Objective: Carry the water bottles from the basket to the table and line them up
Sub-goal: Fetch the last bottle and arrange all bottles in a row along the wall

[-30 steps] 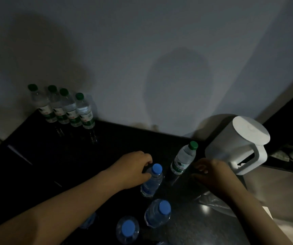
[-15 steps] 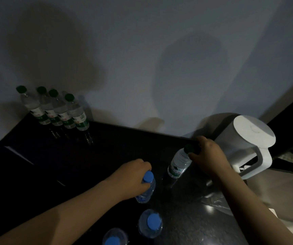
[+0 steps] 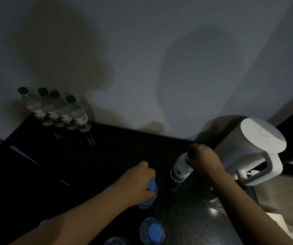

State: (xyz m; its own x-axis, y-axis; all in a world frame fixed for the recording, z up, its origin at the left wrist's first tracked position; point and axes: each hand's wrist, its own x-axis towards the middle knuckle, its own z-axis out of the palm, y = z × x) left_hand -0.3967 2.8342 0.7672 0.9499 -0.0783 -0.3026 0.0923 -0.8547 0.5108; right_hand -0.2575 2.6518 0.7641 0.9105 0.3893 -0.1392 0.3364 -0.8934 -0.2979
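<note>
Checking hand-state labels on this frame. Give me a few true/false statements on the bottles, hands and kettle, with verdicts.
1. Four green-capped bottles stand in a row against the wall at the back left of the table. True.
2. The left hand holds a green-capped bottle. False: it grips a blue-capped bottle near its cap.
3. The right hand grips the top of a green-labelled bottle beside the white kettle. True.
4. The white kettle lies on its side. False: it stands upright.
5. A second blue-capped bottle stands near the bottom edge, touched by neither hand. True.
</note>
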